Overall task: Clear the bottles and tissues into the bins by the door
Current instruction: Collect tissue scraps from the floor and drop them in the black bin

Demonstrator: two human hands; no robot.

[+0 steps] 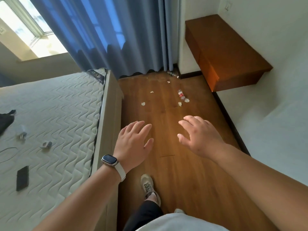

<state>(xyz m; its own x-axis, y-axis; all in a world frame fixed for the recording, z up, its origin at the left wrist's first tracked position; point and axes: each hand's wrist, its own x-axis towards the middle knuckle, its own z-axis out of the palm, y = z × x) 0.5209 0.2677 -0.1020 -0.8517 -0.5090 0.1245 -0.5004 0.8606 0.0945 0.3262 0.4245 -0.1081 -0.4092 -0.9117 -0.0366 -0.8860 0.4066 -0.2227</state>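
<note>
A clear plastic bottle with a red label (181,94) lies on the wooden floor ahead. Several crumpled white tissues lie around it: one (187,100) touching its near end, one (179,103) just in front, one (143,103) to the left, others (151,92) farther back. Another bottle (173,74) lies in the corner by the curtain. My left hand (133,140), with a watch on the wrist, and my right hand (200,137) are stretched out above the floor, fingers apart, holding nothing. No bins are in view.
A bed with a bare quilted mattress (58,114) fills the left side; a phone (22,178) and small items lie on it. A wooden cabinet (225,52) stands against the right wall. Blue curtains (116,35) hang at the far end. My shoe (147,184) is on the floor.
</note>
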